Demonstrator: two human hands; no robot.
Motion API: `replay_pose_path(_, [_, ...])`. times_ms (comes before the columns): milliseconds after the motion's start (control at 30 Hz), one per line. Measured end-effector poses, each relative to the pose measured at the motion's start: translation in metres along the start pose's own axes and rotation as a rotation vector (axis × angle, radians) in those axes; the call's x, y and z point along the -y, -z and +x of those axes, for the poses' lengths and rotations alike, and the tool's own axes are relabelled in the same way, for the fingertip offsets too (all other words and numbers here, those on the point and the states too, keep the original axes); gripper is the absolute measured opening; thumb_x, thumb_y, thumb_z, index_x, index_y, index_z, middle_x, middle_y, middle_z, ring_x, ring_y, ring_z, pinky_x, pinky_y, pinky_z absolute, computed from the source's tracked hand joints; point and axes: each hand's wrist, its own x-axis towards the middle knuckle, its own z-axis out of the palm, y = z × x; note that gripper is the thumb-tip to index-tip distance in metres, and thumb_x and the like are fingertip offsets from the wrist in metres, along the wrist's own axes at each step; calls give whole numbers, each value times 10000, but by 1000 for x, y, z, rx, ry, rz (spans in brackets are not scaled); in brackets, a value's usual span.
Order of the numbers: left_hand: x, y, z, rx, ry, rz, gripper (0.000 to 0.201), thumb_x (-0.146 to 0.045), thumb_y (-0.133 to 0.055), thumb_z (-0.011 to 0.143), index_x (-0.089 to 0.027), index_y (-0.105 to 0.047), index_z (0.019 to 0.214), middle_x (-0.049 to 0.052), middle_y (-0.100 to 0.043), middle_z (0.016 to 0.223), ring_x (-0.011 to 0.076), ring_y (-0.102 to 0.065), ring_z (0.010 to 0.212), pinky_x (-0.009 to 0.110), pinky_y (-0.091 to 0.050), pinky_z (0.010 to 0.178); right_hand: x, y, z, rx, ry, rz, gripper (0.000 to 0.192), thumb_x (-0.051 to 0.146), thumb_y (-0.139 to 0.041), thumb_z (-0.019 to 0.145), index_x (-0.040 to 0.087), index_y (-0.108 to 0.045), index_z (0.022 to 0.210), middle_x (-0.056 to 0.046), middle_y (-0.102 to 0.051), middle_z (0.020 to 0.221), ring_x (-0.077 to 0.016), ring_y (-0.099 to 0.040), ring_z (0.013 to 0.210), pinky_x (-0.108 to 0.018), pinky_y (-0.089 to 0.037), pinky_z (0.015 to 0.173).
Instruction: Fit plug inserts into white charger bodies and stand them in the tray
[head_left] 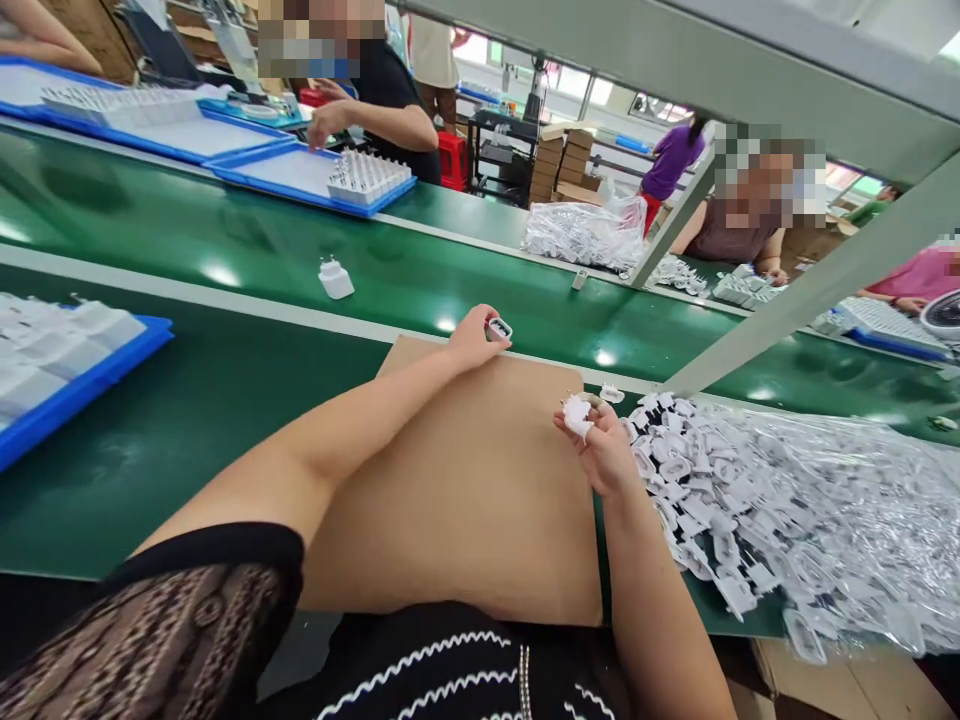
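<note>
At the far edge of a brown cardboard sheet (457,480), my left hand (476,340) grips a white charger housing (499,328), its hollow end facing me. My right hand (600,445) is closed on a small white plastic charger part (577,414) with thin pins, held above the sheet's right edge. Just beyond that hand lies a loose white part (612,393). To its right spreads a pile of white plastic charger parts (720,480), partly under clear plastic.
A white plug charger (334,279) stands on the green conveyor belt (420,285). On the left is a blue tray (150,345) of white chargers. A slanted metal post (795,270) rises at the right. Co-workers sit across the belt near a blue tray (262,170).
</note>
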Motion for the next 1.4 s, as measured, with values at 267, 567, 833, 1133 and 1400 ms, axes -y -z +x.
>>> replay_pose_path(267, [-27,23,-151,192,-24,-105,496,-445,-888,669,-222,-520,916,-12,-622,873,180,-589,785,302,-480,703,-19,-13,-10,78,-42,-247,462,260,-923,528,226,-717,940,-70,-784,1033,-251,-738,947,-417,-595,903])
replay_pose_path(567, [-30,16,-176,310,-68,-334,602,-221,-749,758,-229,-577,1335,68,-669,1273,232,-665,1106,390,-530,1041,-23,-23,-15,34,-117,-215,505,400,-985,548,205,-717,929,-66,-792,945,-240,-755,905,-364,-599,828])
replay_pose_path(833, [-28,16,-175,288,-184,-322,424,-370,-769,851,-199,-663,1224,89,-682,1155,260,-638,1112,430,-538,1016,-25,-24,-15,4,-102,-166,457,481,-957,594,210,-732,885,-54,-783,989,-195,-718,890,-328,-568,797])
replay_pose_path(1133, [-31,18,-174,375,-186,-434,265,-282,-714,893,-181,-732,1136,90,-704,1109,230,-672,1041,365,-552,935,-10,-28,-27,55,162,-362,295,337,-834,790,231,-761,1054,5,-681,873,-78,-560,590,-233,-450,529])
replay_pose_path(1400, [-33,20,-172,361,-147,-409,255,-286,-792,838,-163,-728,1052,67,-714,1041,210,-659,974,330,-530,878,-1,-17,-28,211,228,-511,277,321,-818,825,249,-733,1078,-51,-738,1057,-180,-705,851,-374,-597,817])
